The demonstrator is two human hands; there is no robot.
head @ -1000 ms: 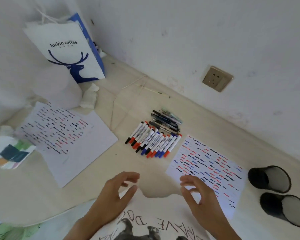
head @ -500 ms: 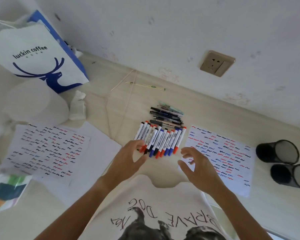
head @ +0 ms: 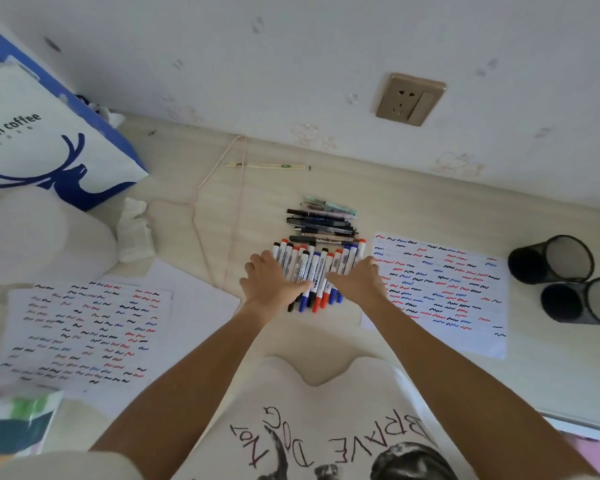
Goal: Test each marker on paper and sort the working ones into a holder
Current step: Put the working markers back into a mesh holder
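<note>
At the far left a white and blue coffee bag [head: 42, 140] leans in the corner with its left side cut off by the frame, and a pale, blurred rounded shape below it is too washed out to name. In front of you on the left lies a sheet of scribbles [head: 84, 334], already covered in short black, red and blue strokes; it probably sits there as a used test page, with plain paper [head: 194, 292] poking out from beneath.

Your left hand [head: 272, 284] lies flat with fingers spread on the left end of the marker row [head: 321, 271], and your right hand [head: 359, 280] comes in from the other side, fingers loosely extended over the right end. Neither grips a single marker; the two hands bracket the row, so you seem to be gathering or squaring it up before picking one out. The markers lie side by side, caps pointing away and toward you in mixed colours, which keeps each one easy to reach. Your hands hide the middle of several barrels, so I cannot count them. Just behind the row a pile of thinner pens [head: 323, 221] is stacked crosswise, its individual pens hard to separate.

To the right sits the second test sheet [head: 440, 292], close beside the markers for quick scribbling. Furthest right, two dark mesh holders [head: 551, 261] lie on their sides, mouths facing you; their insides are too dark to tell if anything is in them.
</note>
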